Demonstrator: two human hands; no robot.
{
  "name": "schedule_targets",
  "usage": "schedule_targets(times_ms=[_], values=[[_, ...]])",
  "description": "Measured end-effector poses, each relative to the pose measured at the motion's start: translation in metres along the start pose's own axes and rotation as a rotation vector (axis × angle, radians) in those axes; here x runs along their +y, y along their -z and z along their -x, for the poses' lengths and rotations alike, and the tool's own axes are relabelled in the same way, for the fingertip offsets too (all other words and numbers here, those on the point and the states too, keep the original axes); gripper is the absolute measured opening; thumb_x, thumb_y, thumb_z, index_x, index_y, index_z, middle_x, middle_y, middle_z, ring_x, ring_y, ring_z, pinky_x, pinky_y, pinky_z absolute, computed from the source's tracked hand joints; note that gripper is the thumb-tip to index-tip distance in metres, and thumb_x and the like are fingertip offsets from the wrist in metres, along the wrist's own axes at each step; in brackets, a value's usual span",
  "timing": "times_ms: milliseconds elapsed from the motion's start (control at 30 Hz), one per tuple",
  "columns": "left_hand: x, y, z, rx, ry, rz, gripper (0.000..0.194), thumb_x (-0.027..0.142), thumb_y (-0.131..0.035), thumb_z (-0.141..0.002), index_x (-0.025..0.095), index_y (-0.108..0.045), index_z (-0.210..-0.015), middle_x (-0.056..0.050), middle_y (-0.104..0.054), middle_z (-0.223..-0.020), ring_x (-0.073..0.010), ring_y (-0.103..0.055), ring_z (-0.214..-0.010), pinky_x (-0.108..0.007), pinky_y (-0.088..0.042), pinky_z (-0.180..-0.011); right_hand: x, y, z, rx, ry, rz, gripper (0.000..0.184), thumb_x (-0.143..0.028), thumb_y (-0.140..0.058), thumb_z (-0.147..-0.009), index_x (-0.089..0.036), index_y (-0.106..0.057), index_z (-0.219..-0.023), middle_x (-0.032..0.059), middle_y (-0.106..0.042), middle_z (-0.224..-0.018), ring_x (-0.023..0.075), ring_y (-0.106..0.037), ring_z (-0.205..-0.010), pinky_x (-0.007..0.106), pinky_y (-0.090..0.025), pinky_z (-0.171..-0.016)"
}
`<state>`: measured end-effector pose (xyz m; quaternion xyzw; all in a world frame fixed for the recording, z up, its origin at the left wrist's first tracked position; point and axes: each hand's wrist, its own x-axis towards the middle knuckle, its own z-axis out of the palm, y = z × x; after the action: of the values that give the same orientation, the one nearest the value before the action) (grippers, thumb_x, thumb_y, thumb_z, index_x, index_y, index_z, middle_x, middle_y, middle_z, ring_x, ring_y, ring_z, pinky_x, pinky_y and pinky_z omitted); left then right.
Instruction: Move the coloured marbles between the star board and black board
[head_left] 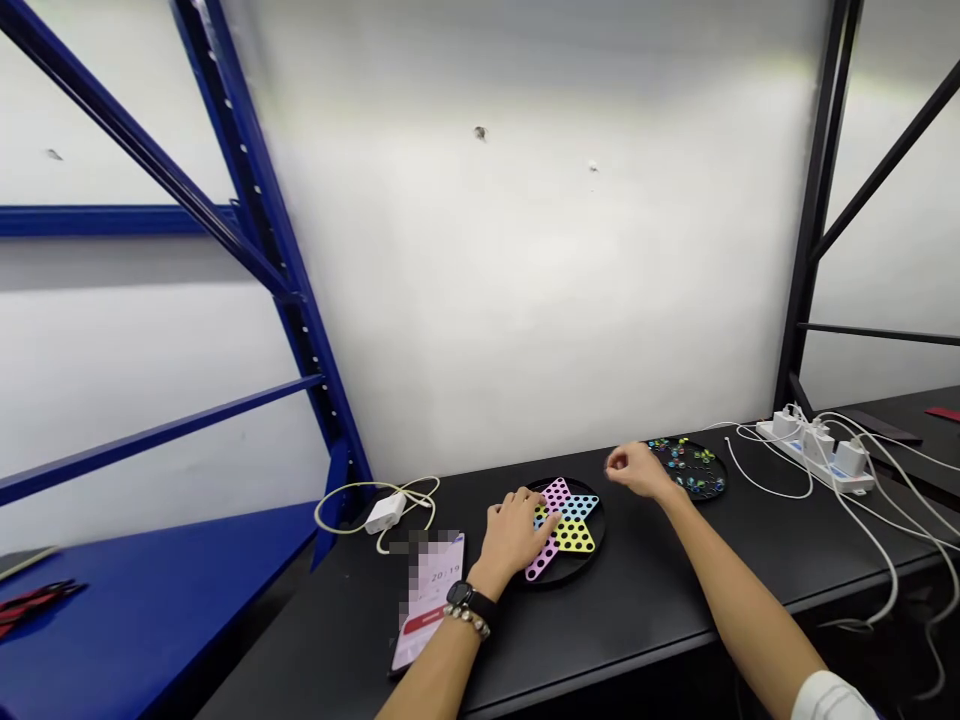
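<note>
A star-shaped Chinese checkers board (576,535) with pink, blue and yellow points and many holes sits in a round black tray (564,572). Over its left side lies my left hand (516,532), fingers spread and covering part of the star. My right hand (634,470) hovers between this tray and a second round black tray (724,482), its fingers pinched together. What they hold, if anything, is too small to make out. Several coloured glass marbles (705,456) lie scattered in the second tray, whose left edge is partly behind my right hand.
Left of my left wrist lies a phone (431,610) with a lit screen. A white charger (385,512) with a coiled cable is behind it. At right, a power strip (847,480) trails white cables over the black table (637,610). Blue shelf posts (300,330) stand at left.
</note>
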<state>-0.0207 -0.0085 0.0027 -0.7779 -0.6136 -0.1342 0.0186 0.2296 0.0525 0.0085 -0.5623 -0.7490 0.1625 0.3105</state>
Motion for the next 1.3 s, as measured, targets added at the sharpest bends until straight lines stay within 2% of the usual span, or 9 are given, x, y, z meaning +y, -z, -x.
schedule_targets(times_ms=[67, 133, 233, 367, 467, 567, 800, 1133, 1300], values=[[0.002, 0.002, 0.002, -0.012, -0.003, 0.007, 0.046, 0.057, -0.035, -0.091, 0.024, -0.064, -0.108, -0.008, -0.062, -0.118, -0.0271, -0.054, -0.114, -0.047, -0.035, -0.102, 0.028, 0.017, -0.004, 0.131, -0.214, 0.185, 0.013, -0.023, -0.061, -0.072, -0.019, -0.072, -0.078, 0.0040, -0.067, -0.077, 0.0167, -0.059, -0.072, 0.025, -0.038, -0.063], [0.004, 0.003, 0.003, -0.027, -0.019, 0.003, 0.052, 0.062, -0.037, -0.089, 0.024, -0.063, -0.112, -0.009, -0.061, -0.122, -0.0286, -0.052, -0.118, -0.051, -0.030, -0.106, 0.051, 0.026, -0.005, 0.156, -0.374, 0.285, 0.015, -0.022, -0.061, -0.073, -0.020, -0.071, -0.083, 0.0071, -0.068, -0.086, 0.0199, -0.062, -0.080, 0.027, -0.040, -0.068], [0.002, 0.003, 0.004, -0.085, -0.080, 0.014, 0.056, 0.063, -0.041, -0.086, 0.025, -0.059, -0.123, -0.010, -0.056, -0.134, -0.0306, -0.046, -0.126, -0.057, -0.022, -0.111, 0.065, 0.024, -0.004, 0.141, -0.475, 0.416, 0.021, -0.022, -0.060, -0.075, -0.018, -0.069, -0.093, 0.0131, -0.065, -0.103, 0.0265, -0.060, -0.097, 0.034, -0.042, -0.079], [-0.002, 0.003, 0.003, -0.241, -0.217, 0.094, 0.053, 0.050, -0.042, -0.089, 0.032, -0.048, -0.138, -0.002, -0.045, -0.149, -0.0291, -0.035, -0.138, -0.059, -0.015, -0.115, 0.049, 0.005, -0.005, 0.164, -0.362, 0.451, 0.036, -0.030, -0.055, -0.082, -0.016, -0.062, -0.114, 0.0182, -0.055, -0.121, 0.0328, -0.047, -0.116, 0.046, -0.036, -0.092], [-0.001, 0.002, 0.002, -0.292, -0.311, 0.166, 0.056, 0.029, -0.041, -0.085, 0.036, -0.045, -0.141, 0.002, -0.043, -0.150, -0.0263, -0.034, -0.139, -0.057, -0.014, -0.116, 0.028, -0.011, -0.006, 0.100, -0.177, 0.267, 0.034, -0.032, -0.047, -0.089, -0.022, -0.061, -0.118, 0.0127, -0.055, -0.122, 0.0287, -0.046, -0.117, 0.045, -0.034, -0.095], [0.002, -0.001, 0.002, -0.263, -0.355, 0.212, 0.062, 0.019, -0.042, -0.077, 0.035, -0.050, -0.136, 0.002, -0.045, -0.148, -0.0247, -0.036, -0.137, -0.052, -0.019, -0.116, 0.017, -0.027, -0.005, 0.003, -0.021, 0.132, 0.031, -0.030, -0.042, -0.092, -0.027, -0.064, -0.112, 0.0073, -0.058, -0.119, 0.0251, -0.047, -0.114, 0.042, -0.034, -0.095], [0.005, 0.001, 0.002, -0.165, -0.310, 0.228, 0.050, 0.020, -0.047, -0.075, 0.030, -0.064, -0.122, 0.000, -0.058, -0.134, -0.0224, -0.050, -0.124, -0.039, -0.035, -0.109, 0.011, -0.054, 0.000, -0.180, 0.159, 0.050, 0.036, -0.032, -0.036, -0.096, -0.028, -0.066, -0.116, 0.0059, -0.060, -0.111, 0.0216, -0.052, -0.106, 0.036, -0.038, -0.091], [0.009, -0.004, 0.001, -0.183, -0.437, 0.276, 0.059, 0.006, -0.043, -0.070, 0.034, -0.068, -0.116, 0.006, -0.066, -0.127, -0.0172, -0.056, -0.120, -0.035, -0.033, -0.112, -0.001, -0.055, 0.003, -0.197, 0.178, 0.006, 0.041, -0.024, -0.032, -0.095, -0.028, -0.065, -0.120, 0.0064, -0.059, -0.117, 0.0211, -0.052, -0.107, 0.038, -0.037, -0.094], [0.005, -0.005, -0.002, -0.055, -0.360, 0.265, 0.053, 0.003, -0.041, -0.071, 0.030, -0.071, -0.105, 0.003, -0.069, -0.118, -0.0155, -0.059, -0.111, -0.031, -0.041, -0.102, 0.000, -0.052, 0.004, -0.180, 0.135, 0.046, 0.034, -0.024, -0.038, -0.091, -0.025, -0.071, -0.098, 0.0050, -0.061, -0.110, 0.0202, -0.053, -0.104, 0.034, -0.036, -0.090]])
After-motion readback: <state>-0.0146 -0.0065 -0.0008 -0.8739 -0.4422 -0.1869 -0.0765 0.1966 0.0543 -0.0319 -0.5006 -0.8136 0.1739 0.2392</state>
